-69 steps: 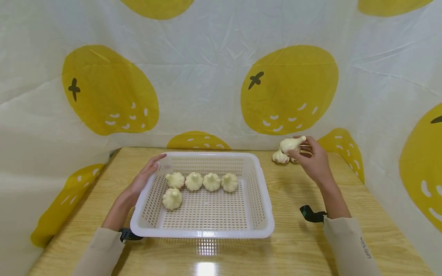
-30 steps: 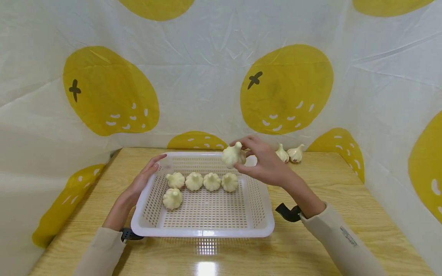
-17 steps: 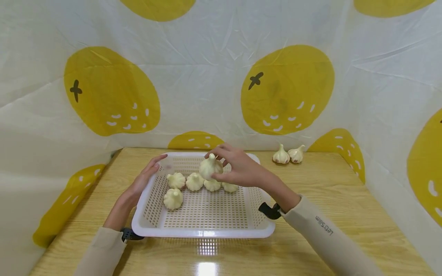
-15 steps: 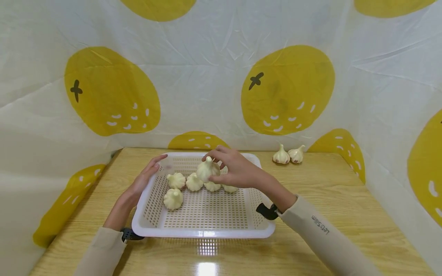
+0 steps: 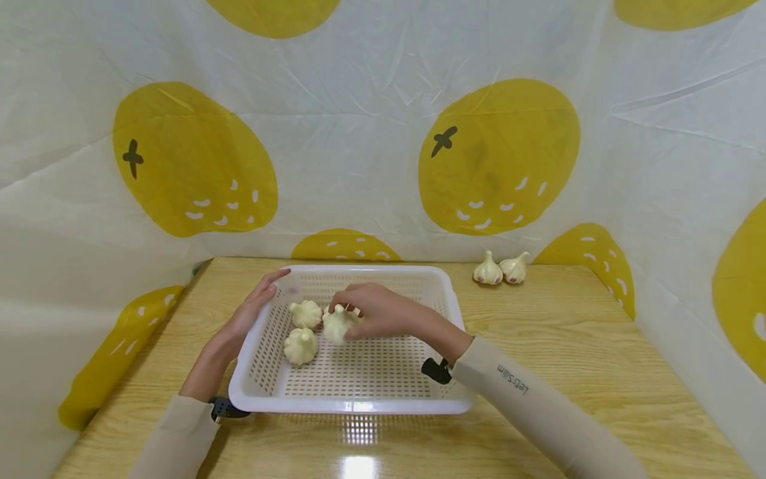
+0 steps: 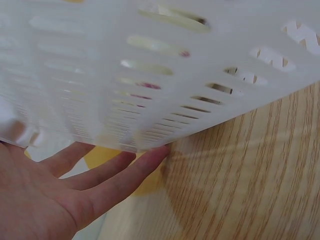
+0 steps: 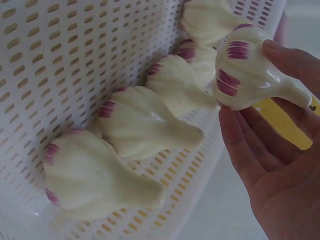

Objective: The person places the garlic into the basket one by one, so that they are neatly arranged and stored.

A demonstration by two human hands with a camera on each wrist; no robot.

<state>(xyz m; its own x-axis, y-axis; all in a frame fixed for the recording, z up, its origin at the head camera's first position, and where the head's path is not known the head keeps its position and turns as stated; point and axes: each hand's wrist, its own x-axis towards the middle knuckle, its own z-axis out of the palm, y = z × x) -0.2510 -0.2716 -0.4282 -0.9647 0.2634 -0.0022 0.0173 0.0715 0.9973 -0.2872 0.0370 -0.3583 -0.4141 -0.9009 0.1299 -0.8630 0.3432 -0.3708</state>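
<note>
My right hand pinches a cream garlic bulb between thumb and fingers, low inside the white plastic basket. In the right wrist view, purple streaks mark the held bulb's base, and a row of several other bulbs sits along the basket wall. Left of the held bulb are a back-row bulb and a front bulb; my right hand hides the rest of the back row from the head view. My left hand rests against the basket's left side, fingers extended along the outer wall.
Two more garlic bulbs stand side by side on the wooden table, right of the basket near the back edge. A white curtain with yellow fruit prints hangs behind and at both sides.
My right hand lifted a garlic bulb from the group at the back right, carried it left over the basket and lowered it inside. My left hand has stayed at the basket's left side.
</note>
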